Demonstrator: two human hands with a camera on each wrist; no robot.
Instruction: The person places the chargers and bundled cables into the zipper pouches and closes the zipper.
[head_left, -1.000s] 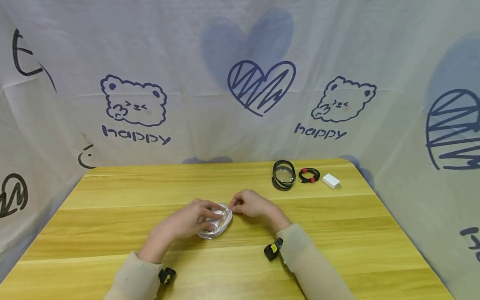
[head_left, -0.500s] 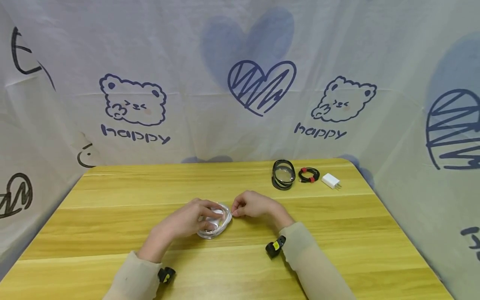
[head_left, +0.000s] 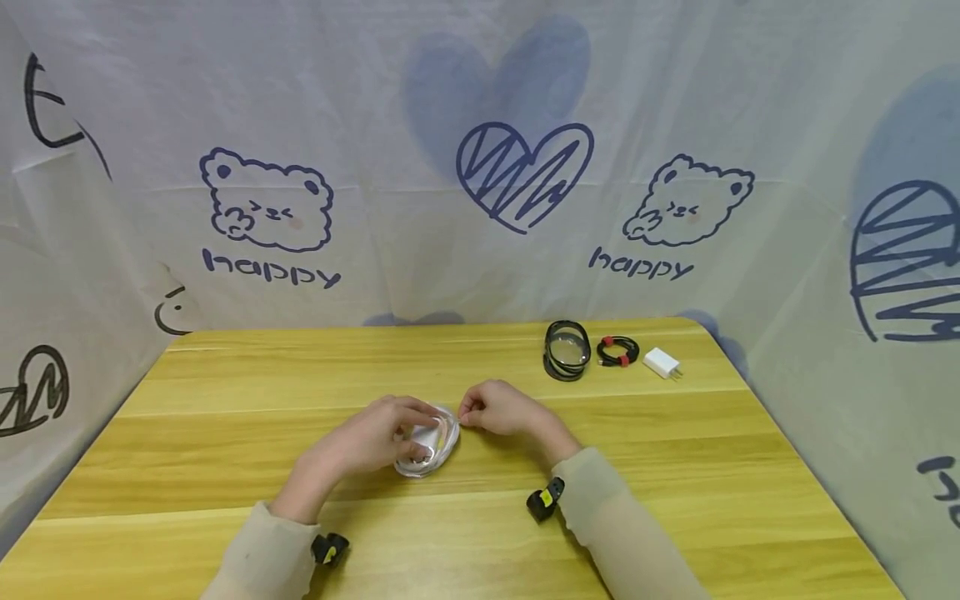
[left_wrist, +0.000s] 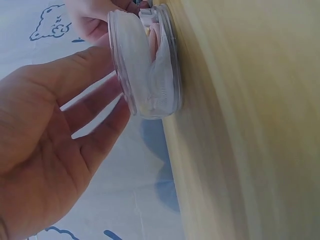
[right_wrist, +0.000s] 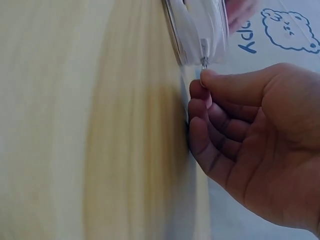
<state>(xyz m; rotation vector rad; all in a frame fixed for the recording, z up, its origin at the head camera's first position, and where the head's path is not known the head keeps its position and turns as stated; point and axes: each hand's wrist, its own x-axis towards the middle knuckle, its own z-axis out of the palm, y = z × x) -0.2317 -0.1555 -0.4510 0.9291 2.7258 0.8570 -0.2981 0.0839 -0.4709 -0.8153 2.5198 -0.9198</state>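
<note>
Round clear-and-white zip case [head_left: 447,443] shifted slightly toward frame left; right edge now sits further left than in both earlier head shots. Person's left hand [head_left: 375,437] also shifted a touch left, fingers drawn back over the case, so more of its white interior and a small yellow patch show at frame centre. Beige left sleeve [head_left: 261,554] and small black wrist device with yellow mark [head_left: 329,548], lower left, nudged left too. Right hand [head_left: 508,408], right of centre, went slightly right half a second ago, now back left; its black wrist device [head_left: 545,500] likewise.
</note>
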